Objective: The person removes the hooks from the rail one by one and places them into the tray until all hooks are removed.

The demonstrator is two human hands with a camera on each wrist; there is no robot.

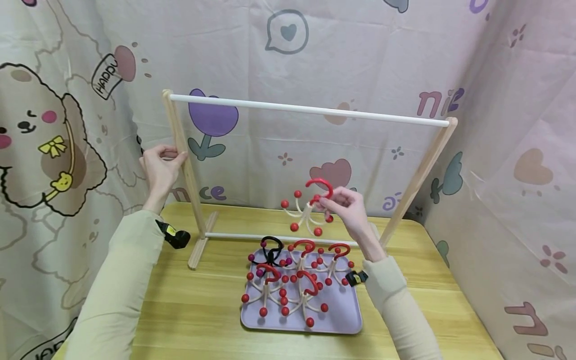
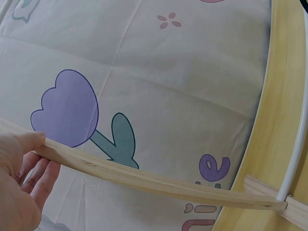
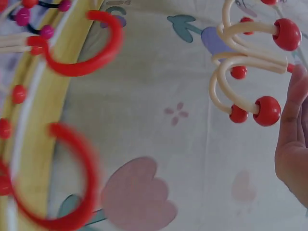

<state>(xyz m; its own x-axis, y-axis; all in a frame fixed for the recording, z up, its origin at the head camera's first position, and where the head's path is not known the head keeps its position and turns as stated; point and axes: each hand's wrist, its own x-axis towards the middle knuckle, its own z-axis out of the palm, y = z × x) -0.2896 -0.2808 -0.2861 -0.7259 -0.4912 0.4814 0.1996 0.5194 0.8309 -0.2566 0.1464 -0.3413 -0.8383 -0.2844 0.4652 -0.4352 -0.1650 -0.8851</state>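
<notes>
My left hand point(image 1: 161, 167) pinches the left wooden post point(image 1: 189, 175) of a rack between thumb and fingers; the left wrist view shows the thumb on top and fingertips beneath. My right hand point(image 1: 346, 207) holds a hanger hook point(image 1: 308, 212) by its red hooked top, in the air below the rack's white top rod point(image 1: 310, 110). Cream curved arms tipped with red balls spread downward from it. Below lies a lilac tray point(image 1: 344, 312) bearing several similar red hanger hooks point(image 1: 305, 296) and a black hanger hook point(image 1: 270, 257) with purplish balls.
The rack's right post point(image 1: 418, 180) stands behind my right forearm, and a white lower rod point(image 1: 243, 236) runs behind the tray. All stands on a wood-grain table point(image 1: 193, 305). A printed curtain point(image 1: 288, 65) hangs behind and at both sides.
</notes>
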